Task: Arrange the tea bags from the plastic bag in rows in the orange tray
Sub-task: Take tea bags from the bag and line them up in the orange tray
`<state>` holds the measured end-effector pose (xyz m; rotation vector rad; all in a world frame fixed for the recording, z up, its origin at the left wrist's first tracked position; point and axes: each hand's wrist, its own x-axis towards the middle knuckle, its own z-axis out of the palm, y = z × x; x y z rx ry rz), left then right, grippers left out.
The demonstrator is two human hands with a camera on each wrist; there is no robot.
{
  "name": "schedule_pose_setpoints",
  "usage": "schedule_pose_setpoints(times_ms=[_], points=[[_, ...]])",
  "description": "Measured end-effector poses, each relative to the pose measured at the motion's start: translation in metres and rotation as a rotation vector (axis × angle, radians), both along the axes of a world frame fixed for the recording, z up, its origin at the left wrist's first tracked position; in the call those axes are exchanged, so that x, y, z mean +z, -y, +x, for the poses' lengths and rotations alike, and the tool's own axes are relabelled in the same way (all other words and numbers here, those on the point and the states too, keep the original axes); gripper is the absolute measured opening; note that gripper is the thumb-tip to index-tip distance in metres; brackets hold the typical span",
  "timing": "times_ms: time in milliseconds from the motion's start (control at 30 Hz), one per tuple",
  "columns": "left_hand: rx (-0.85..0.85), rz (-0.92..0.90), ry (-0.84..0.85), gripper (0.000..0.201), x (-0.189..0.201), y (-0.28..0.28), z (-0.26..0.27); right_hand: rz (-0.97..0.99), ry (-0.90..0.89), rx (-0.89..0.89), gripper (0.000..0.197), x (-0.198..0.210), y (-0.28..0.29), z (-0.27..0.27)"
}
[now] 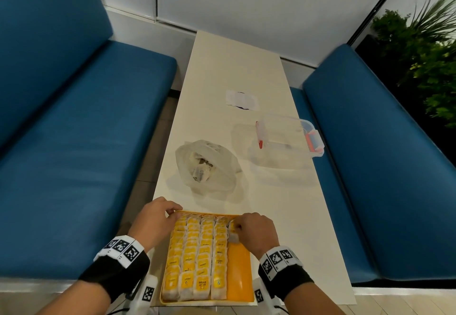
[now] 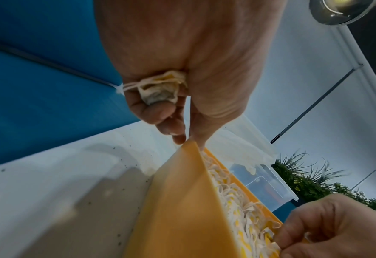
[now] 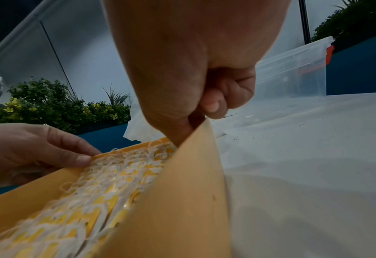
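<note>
While the left hand point(image 1: 158, 218), spare tea bags point(image 2: 160, 87) balled in its palm, pinches the tray point(image 1: 240, 275) corner, the right hand point(image 1: 254, 228) seems to pinch one bag. Best seat it upright, starting the fifth row.

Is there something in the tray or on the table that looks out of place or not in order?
Mostly tidy: four full rows of tea bags fill the orange tray. The fifth row, on the right, holds only a few bags near the right hand. Loose strings tangle over the bags. Dark specks, perhaps tea dust, lie on the table.

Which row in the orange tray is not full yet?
The row at the far right of the orange tray: only a few tea bags at its far end, bare orange below.
</note>
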<state>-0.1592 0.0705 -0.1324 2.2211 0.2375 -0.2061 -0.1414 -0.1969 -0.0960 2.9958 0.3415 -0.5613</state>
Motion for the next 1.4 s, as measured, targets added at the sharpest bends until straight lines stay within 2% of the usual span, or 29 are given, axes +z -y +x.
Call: schedule_pose_setpoints(times_ms=[167,267,400,533,633,867,1000,1100,1167,1233,1300,1400], points=[[0.041,-0.076,0.003,0.01,0.013,0.0,-0.002,0.061,0.018,0.007,0.02,0.006,0.003,-0.001],[0.155,-0.313,-0.015,0.033,0.033,0.0,-0.001,0.126,0.074,0.004,0.026,0.02,0.004,-0.002],[0.249,-0.71,-0.161,0.058,0.056,0.007,0.004,0.332,0.167,-0.006,0.027,0.047,-0.009,-0.006],[0.246,-0.894,-0.287,0.075,0.065,0.023,0.006,0.532,0.104,0.083,0.023,0.063,-0.042,-0.016],[0.223,-0.956,-0.323,0.08,0.068,0.034,0.008,0.632,0.013,0.089,0.03,0.066,-0.062,-0.021],[0.201,-0.99,-0.323,0.076,0.074,0.052,0.009,0.664,-0.006,0.028,0.033,0.057,-0.074,-0.021],[0.19,-1.041,-0.368,0.074,0.068,0.054,0.008,0.733,-0.015,-0.057,0.013,0.05,-0.072,-0.022],[0.191,-1.067,-0.396,0.063,0.067,0.052,0.007,0.821,-0.057,-0.198,0.003,0.049,-0.067,-0.021],[0.154,-1.07,-0.416,0.049,0.066,0.049,0.006,0.882,-0.081,-0.303,0.005,0.049,-0.061,-0.019],[0.064,-1.008,-0.407,0.031,0.063,0.046,0.004,0.923,-0.075,-0.365,0.008,0.049,-0.056,-0.016],[-0.042,-0.862,-0.354,0.017,0.059,0.043,0.002,0.957,-0.071,-0.4,0.006,0.052,-0.051,-0.014],[-0.161,-0.621,-0.26,0.009,0.051,0.044,-0.001,1.003,-0.085,-0.438,0.01,0.058,-0.045,-0.011]])
